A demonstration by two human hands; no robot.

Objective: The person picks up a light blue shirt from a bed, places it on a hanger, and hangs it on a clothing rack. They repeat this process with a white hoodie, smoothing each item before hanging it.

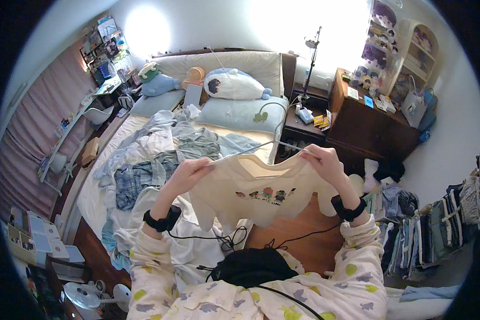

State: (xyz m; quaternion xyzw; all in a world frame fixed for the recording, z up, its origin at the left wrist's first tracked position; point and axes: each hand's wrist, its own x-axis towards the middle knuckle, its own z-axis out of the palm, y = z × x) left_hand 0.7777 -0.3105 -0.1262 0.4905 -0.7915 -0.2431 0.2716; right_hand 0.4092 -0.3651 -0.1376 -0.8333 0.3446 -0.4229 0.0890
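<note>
A cream T-shirt [256, 208] with a small printed row of figures and lettering hangs on a light blue-grey clothes hanger [273, 141] in front of me. My left hand [192, 173] pinches the shirt's left shoulder over the end of the hanger. At the opposite shoulder, near the collar, my right hand [323, 163] grips the fabric and the hanger arm. The hanger's hook rises above the neckline, in line with the bed's pillow. The shirt's lower part drapes over the bed edge and the floor in my view.
A bed [89, 200] with rumpled bedding and a plaid garment [133, 182] lies ahead to the left. Right are a nightstand [294, 125], a brown cabinet [360, 124] and a rack of hanging trousers [418, 236]. Cables [202, 237] run from my wristbands. A fan [80, 295] stands lower left.
</note>
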